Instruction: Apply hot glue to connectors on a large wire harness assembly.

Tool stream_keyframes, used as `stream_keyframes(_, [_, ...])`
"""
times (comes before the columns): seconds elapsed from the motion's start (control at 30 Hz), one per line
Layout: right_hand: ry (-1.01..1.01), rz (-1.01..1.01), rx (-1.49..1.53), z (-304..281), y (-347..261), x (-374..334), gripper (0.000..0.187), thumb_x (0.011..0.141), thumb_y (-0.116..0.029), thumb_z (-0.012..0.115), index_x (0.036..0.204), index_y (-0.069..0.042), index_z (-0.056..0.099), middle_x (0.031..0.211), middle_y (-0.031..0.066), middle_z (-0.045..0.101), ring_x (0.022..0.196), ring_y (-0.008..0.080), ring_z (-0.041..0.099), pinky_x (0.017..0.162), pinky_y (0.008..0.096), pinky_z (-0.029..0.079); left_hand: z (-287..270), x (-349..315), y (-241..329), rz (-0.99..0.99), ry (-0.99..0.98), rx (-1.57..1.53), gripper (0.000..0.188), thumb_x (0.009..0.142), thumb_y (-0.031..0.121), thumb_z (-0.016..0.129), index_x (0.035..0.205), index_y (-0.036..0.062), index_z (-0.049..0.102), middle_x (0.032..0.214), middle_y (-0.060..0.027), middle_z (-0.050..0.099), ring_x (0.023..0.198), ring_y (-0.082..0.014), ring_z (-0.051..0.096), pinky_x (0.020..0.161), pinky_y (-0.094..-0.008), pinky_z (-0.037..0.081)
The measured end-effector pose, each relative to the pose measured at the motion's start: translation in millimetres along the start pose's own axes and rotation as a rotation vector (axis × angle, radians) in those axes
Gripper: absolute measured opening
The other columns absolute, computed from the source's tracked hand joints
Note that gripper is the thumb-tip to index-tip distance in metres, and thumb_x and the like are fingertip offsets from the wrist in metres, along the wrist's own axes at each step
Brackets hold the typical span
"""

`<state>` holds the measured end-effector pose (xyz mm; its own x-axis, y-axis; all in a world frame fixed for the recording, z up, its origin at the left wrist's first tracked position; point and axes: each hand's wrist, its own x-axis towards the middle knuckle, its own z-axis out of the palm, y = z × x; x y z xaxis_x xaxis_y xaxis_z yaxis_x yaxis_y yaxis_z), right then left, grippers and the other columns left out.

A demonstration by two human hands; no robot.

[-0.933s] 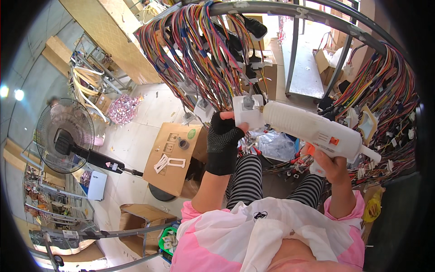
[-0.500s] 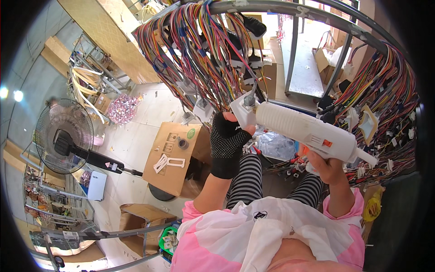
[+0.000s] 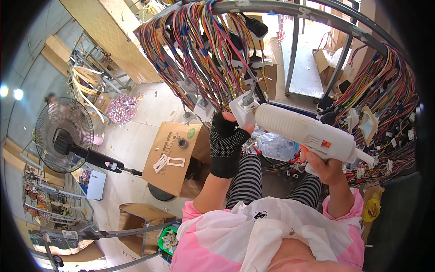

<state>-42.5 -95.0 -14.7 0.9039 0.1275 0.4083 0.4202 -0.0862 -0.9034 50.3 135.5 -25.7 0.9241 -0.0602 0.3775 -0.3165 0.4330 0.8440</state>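
Note:
My left hand [image 3: 228, 140], in a black fingerless glove with white dots, grips a white plastic connector housing [image 3: 243, 110] between thumb and fingers. Wires of a hanging bundle [image 3: 199, 50] run down to it. My bare right hand [image 3: 322, 167] is wrapped round the handle of a white hot glue gun [image 3: 308, 131] with an orange switch. The gun lies slantwise, its ribbed front end against or just beside the housing; the nozzle tip is hidden there. A white glue stick [image 3: 366, 156] sticks out of its rear.
Multicoloured wires hang from a curved metal rail [image 3: 272, 7]; more wires [image 3: 380, 86] hang at right. A cardboard box [image 3: 168, 158] with white plastic frames on top stands left of my legs. Farther left is a fan [image 3: 63, 136]. A bag of clear plastic parts [image 3: 276, 146] lies beyond my knees.
The glue gun and the housing have shifted very slightly; both hands keep their grips. At far left, a person's head shows more above the fan.

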Motion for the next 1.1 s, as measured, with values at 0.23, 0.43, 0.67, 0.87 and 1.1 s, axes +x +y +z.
stream_keyframes(0.23, [0.089, 0.068, 0.041, -2, -2, -3, 0.042, 0.078, -0.003, 0.057, 0.116, 0.005, 0.04, 0.098, 0.011, 0.057, 0.081, 0.0127, 0.056, 0.071, 0.0244, 0.046, 1, 0, 2, 0.034, 0.003, 0.0, 0.039, 0.067, -0.008, 0.065, 0.092, 0.0086, 0.04, 0.097, -0.0073, 0.054, 0.095, -0.0182, 0.054, 0.084, -0.0295, 0.042])
stream_keyframes(0.43, [0.088, 0.048, -0.025, -6, 5, -6, 0.045, 0.077, -0.002, 0.058, 0.117, 0.007, 0.04, 0.101, 0.0129, 0.057, 0.088, 0.0146, 0.056, 0.074, 0.026, 0.046, 3, 1, 2, 0.032, 0.019, 0.004, 0.038, 0.067, -0.007, 0.065, 0.092, 0.0084, 0.04, 0.096, -0.008, 0.054, 0.094, -0.0185, 0.054, 0.082, -0.0288, 0.043])
stream_keyframes(0.67, [0.046, 0.009, -0.111, -4, 6, -8, 0.044, 0.077, -0.004, 0.059, 0.115, 0.006, 0.04, 0.099, 0.013, 0.057, 0.085, 0.015, 0.057, 0.072, 0.0263, 0.047, 2, 1, 0, 0.047, 0.013, 0.051, 0.038, 0.067, -0.005, 0.066, 0.091, 0.0084, 0.04, 0.096, -0.0078, 0.054, 0.092, -0.0179, 0.055, 0.082, -0.0287, 0.043])
stream_keyframes(0.87, [0.08, 0.046, -0.052, -6, 2, -4, 0.04, 0.078, -0.005, 0.059, 0.113, 0.005, 0.042, 0.097, 0.0123, 0.058, 0.082, 0.0137, 0.056, 0.072, 0.026, 0.047, -2, 2, -4, 0.057, -0.001, 0.02, 0.038, 0.068, -0.004, 0.067, 0.091, 0.0085, 0.04, 0.097, -0.0079, 0.055, 0.094, -0.0176, 0.054, 0.082, -0.0289, 0.043])
stream_keyframes(1.1, [0.096, -0.006, 0.025, 1, -1, 1, 0.035, 0.079, -0.005, 0.056, 0.111, 0.003, 0.045, 0.095, 0.0111, 0.058, 0.081, 0.0138, 0.056, 0.071, 0.026, 0.046, -2, 2, -7, 0.056, -0.01, -0.012, 0.033, 0.071, -0.002, 0.065, 0.09, 0.0084, 0.04, 0.093, -0.006, 0.053, 0.091, -0.0166, 0.054, 0.08, -0.0287, 0.043])
